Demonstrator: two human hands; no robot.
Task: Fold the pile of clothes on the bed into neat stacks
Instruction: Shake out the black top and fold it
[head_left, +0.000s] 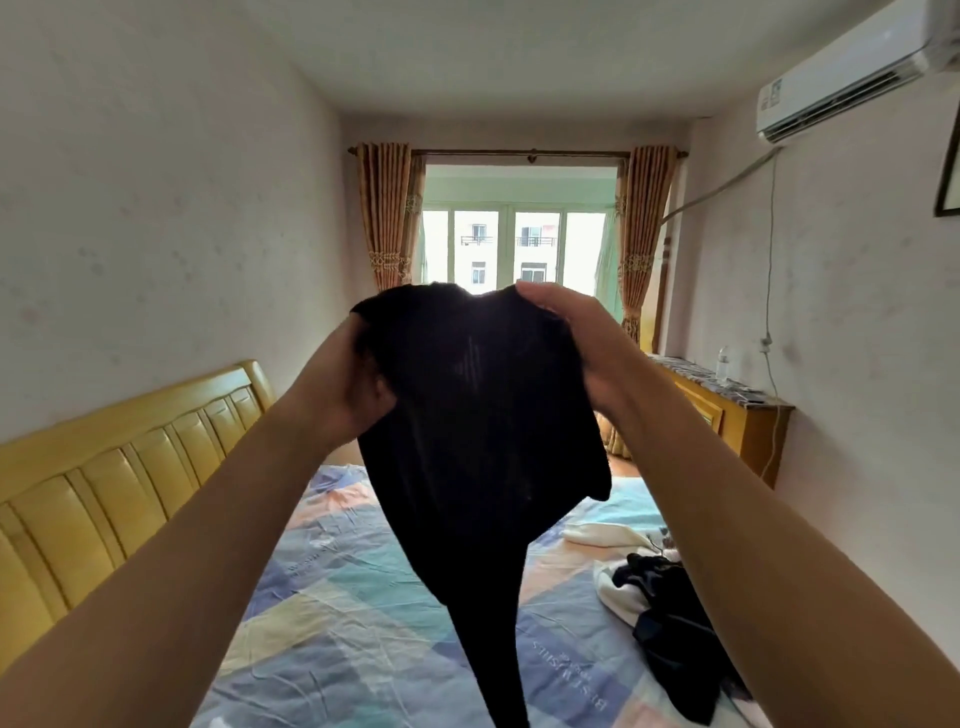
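Two hands up in the head view, both gripping one black garment (483, 441) raised in the air above the bed (332, 597). Left hand (345, 387) has fingers curled into the cloth at the garment's upper left edge; fingertips hidden in the fabric. Right hand (571, 338) clamps the upper right edge, fingers wrapped over the top, thumb side toward the camera. Garment hangs down between the forearms, narrowing to a dark strip that runs off the bottom of the frame; exact type of clothing cannot be told.

Bed below carries a patchwork-print sheet in blue, teal, peach and yellow. Pile of clothes (665, 613) lies on the bed's right side, unfolded: white pieces with dark navy or black ones tangled on top. Yellow padded headboard (119, 488) along the left wall.

Far end: window (514, 244) with orange patterned curtains (387, 213) drawn to each side. Air conditioner (841, 73) high on the right wall. Wooden cabinet (727, 415) against the right wall with a clear bottle (722, 364) standing on it.
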